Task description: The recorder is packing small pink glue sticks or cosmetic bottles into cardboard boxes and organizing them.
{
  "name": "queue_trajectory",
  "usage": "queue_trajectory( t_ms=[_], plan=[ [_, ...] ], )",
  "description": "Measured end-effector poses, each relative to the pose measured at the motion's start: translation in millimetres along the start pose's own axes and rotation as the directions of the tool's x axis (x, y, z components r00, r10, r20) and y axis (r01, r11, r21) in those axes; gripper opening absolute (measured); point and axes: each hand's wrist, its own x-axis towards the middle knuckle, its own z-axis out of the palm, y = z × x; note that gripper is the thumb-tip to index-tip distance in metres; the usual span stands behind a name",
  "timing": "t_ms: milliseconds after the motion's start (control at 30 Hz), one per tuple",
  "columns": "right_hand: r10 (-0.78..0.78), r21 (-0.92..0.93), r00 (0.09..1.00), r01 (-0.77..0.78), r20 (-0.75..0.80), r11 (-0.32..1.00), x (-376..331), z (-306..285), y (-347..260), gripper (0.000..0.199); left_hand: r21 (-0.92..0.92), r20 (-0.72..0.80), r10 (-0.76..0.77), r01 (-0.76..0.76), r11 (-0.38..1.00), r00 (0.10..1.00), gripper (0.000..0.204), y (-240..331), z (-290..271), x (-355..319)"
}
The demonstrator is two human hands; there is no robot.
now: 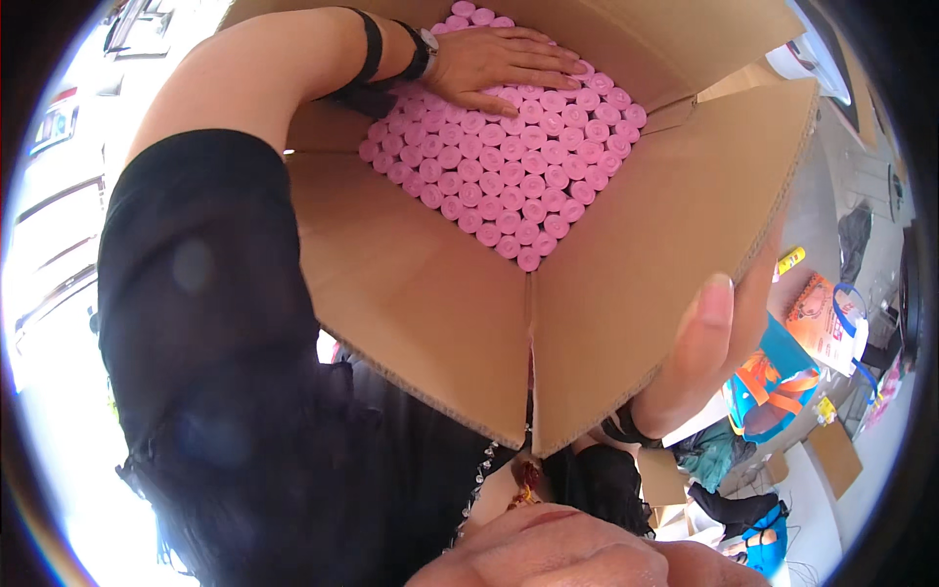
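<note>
An open cardboard box (421, 284) fills the middle of the view, its flaps spread toward me. Inside stand several tight rows of round pink caps (509, 166), packed side by side. My left hand (509, 61) lies flat, palm down, on the far rows of caps; a dark watch and strap sit on that wrist. My right hand (712, 342) grips the outer edge of the right flap (665, 225), thumb on the inner face and fingers behind it.
My black sleeve (215, 323) covers the lower left. To the right, below the box, lie an orange booklet (820, 315), a blue and orange bag (773, 386), a yellow marker (790, 260) and pieces of cardboard (831, 452) on a pale floor.
</note>
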Motion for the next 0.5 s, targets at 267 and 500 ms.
queue_trajectory(
  t_ms=[267, 500],
  plan=[
    [0.010, -0.101, 0.996, -0.001, 0.087, 0.995, -5.5, -6.2, -6.8, 0.062, -0.159, 0.157, 0.433, -0.410, 0.898, 0.888, 0.068, 40.3, -16.2, 21.4],
    [0.082, 0.001, 0.995, -0.082, 0.061, 0.997, -4.5, -3.7, -7.3, 0.069, -0.353, 0.106, 0.818, -0.747, 0.563, 0.566, 0.056, 68.1, 11.2, 13.1]
  ],
)
